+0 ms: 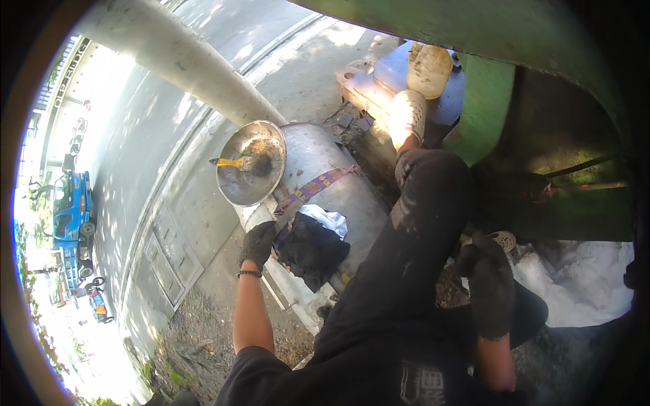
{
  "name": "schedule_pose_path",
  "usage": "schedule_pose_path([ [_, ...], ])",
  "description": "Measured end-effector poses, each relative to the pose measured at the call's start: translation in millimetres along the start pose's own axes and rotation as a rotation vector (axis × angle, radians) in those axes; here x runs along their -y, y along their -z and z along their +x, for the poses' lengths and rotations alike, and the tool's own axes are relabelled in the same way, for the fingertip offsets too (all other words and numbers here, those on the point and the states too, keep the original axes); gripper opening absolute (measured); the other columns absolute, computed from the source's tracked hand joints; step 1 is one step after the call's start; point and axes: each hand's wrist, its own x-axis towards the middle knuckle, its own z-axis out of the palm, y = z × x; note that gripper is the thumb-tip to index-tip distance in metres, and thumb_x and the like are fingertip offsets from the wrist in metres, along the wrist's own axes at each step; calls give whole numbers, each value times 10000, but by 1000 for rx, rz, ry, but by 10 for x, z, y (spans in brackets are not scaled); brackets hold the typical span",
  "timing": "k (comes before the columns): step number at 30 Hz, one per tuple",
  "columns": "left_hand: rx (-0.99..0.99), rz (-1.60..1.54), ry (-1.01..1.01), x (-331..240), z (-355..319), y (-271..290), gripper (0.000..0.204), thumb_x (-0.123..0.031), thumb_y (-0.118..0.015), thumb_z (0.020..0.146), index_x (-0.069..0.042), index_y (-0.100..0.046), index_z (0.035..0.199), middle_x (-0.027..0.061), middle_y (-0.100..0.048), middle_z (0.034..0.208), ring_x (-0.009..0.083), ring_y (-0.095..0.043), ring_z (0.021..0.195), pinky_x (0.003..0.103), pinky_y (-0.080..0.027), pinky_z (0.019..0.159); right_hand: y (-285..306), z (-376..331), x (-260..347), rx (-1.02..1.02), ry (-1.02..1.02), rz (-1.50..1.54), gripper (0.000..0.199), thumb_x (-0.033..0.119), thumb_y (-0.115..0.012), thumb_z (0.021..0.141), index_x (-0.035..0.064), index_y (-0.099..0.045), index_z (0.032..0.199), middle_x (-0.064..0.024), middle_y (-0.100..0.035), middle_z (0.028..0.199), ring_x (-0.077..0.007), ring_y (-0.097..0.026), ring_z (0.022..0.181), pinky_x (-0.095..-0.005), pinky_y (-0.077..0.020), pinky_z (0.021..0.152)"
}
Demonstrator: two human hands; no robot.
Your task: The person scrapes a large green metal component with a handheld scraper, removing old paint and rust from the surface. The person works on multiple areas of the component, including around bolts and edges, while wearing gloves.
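1. The left hand (258,243), gloved, grips the edge of the dark cloth (313,250) on the near end of the metal tank (325,176); a tug could slide it off
2. The right hand (489,277) rests curled on the knee, apparently holding nothing
3. The bowl (249,162) sits tilted on the tank's far left, so a jolt could tip it

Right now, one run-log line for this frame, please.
left hand: gloved, on dark cloth atop metal tank | right hand: gloved, beside white pile | metal bowl: holds yellow-handled brush

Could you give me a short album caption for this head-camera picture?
Gloved left hand resting on a steel tank beside dark cloth, metal bowl on top.
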Motion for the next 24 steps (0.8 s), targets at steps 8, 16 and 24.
schedule_pose_path([
  [8,-480,273,25,-665,-210,-87,430,-383,-728,973,-92,-737,1290,200,-729,1249,402,-694,1178,510,-546,1014,-236,-46,70,-13,-90,139,416,116,-659,1050,-17,-629,1443,-128,-715,1278,-209,-703,1160,-335,-580,976],
  [16,-233,376,-88,-1572,-478,-193,265,-360,-777,911,-144,-764,1063,142,-741,1094,398,-693,1055,519,-564,880,-32,-148,-56,-19,252,-384,394,85,-709,1013,8,-654,1395,-140,-695,1354,-243,-707,1220,-358,-597,1006],
  [24,-80,-242,-326,-2771,-546,592,206,-245,-756,950,-43,-739,984,176,-732,916,345,-718,814,416,-559,737,-98,-199,101,-60,523,-510,521,106,-775,987,0,-593,1463,-196,-658,1432,-317,-677,1293,-403,-569,1085],
])
